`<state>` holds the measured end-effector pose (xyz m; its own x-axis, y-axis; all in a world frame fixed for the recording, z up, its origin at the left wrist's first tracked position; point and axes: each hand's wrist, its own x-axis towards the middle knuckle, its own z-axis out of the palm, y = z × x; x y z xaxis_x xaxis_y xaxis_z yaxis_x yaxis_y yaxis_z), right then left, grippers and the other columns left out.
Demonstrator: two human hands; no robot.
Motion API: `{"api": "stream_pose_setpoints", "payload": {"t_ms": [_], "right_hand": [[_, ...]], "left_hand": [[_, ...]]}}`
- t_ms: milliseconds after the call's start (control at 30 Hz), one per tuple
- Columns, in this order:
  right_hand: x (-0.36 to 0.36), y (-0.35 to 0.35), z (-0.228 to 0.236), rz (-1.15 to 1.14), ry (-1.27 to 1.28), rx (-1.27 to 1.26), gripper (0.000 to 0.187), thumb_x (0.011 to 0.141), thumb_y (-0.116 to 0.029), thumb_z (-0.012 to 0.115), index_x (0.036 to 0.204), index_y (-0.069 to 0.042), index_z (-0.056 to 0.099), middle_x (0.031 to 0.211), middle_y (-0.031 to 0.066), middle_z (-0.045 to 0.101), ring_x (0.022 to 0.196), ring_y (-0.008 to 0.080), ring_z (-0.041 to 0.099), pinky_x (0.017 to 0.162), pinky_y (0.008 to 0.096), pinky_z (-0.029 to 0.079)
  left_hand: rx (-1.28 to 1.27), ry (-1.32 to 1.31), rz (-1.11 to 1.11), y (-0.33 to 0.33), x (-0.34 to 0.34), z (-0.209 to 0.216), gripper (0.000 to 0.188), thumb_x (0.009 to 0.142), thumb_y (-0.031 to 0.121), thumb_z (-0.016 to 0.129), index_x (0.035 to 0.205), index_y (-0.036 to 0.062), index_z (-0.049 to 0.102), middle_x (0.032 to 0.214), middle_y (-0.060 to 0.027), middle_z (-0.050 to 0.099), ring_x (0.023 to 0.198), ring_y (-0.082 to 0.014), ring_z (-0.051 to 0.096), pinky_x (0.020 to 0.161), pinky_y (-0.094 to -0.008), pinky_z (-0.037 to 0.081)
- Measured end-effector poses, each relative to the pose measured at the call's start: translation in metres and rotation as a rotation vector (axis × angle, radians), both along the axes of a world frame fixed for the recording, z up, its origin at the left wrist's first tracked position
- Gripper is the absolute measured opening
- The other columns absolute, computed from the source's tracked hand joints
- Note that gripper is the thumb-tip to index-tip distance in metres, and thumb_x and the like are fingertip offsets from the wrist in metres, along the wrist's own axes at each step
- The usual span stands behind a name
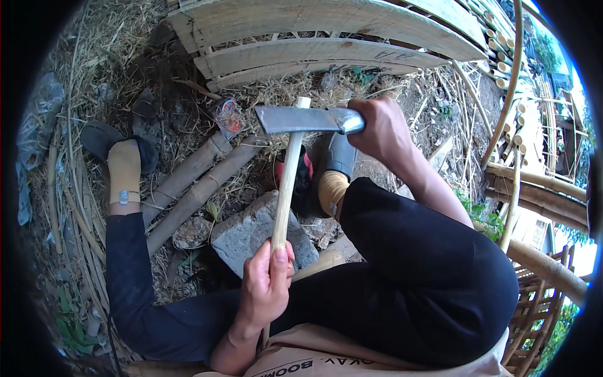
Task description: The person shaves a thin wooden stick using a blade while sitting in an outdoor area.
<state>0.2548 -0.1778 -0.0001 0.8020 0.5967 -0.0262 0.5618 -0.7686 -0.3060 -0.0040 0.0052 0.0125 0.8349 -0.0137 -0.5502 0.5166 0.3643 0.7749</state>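
Note:
My left hand (265, 286) is closed round the lower part of a pale, peeled wooden stick (287, 188), thumb along it. The stick points up and away from me. My right hand (381, 129) grips a broad knife with a metal collar, its handle hidden in my fist. The knife's wide grey blade (292, 119) points left and lies across the stick a little below the far end. Whether the edge bites into the wood cannot be seen. Beneath the stick, a grey stone block (257, 232) rests on the ground.
My bent legs (427, 270) frame the spot, feet in dark slip-on shoes. Two bamboo poles (201, 182) lie left of the stone. A wooden slatted crate (326, 38) stands ahead. Stacked bamboo (518, 119) and a pole frame (546, 270) are at right. Straw and plastic scraps litter the ground.

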Motion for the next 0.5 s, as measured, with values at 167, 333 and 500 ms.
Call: {"api": "stream_pose_setpoints", "payload": {"t_ms": [167, 333, 500], "right_hand": [[0.008, -0.011, -0.002, 0.02, -0.092, 0.021, 0.014, 0.075, -0.016, 0.072, 0.087, -0.01, 0.077, 0.067, 0.018, 0.066, 0.065, 0.0375, 0.068, 0.065, 0.046, 0.055], [0.018, -0.015, -0.026, -0.075, -0.138, 0.01, 0.02, 0.073, -0.012, 0.069, 0.091, -0.009, 0.077, 0.068, 0.017, 0.068, 0.066, 0.0353, 0.07, 0.065, 0.0458, 0.056], [0.02, -0.056, 0.011, -0.262, -0.113, 0.163, 0.018, 0.08, -0.007, 0.07, 0.096, -0.002, 0.076, 0.07, 0.0201, 0.069, 0.062, 0.0323, 0.071, 0.06, 0.0387, 0.054]], "left_hand": [[0.036, -0.024, -0.03, -0.004, 0.0, 0.0, 0.029, 0.111, 0.031, 0.041, 0.096, 0.0074, 0.048, 0.066, 0.0083, 0.036, 0.052, 0.0018, 0.03, 0.044, -0.0164, 0.025], [0.052, 0.02, 0.001, 0.004, -0.005, 0.004, 0.029, 0.111, 0.025, 0.043, 0.095, 0.0033, 0.053, 0.063, 0.0062, 0.04, 0.052, -0.0002, 0.034, 0.046, -0.0203, 0.027], [-0.118, 0.036, -0.017, 0.003, 0.001, 0.008, 0.029, 0.111, 0.025, 0.043, 0.094, 0.0031, 0.054, 0.062, 0.0077, 0.038, 0.052, -0.0001, 0.032, 0.046, -0.0207, 0.024]]}}
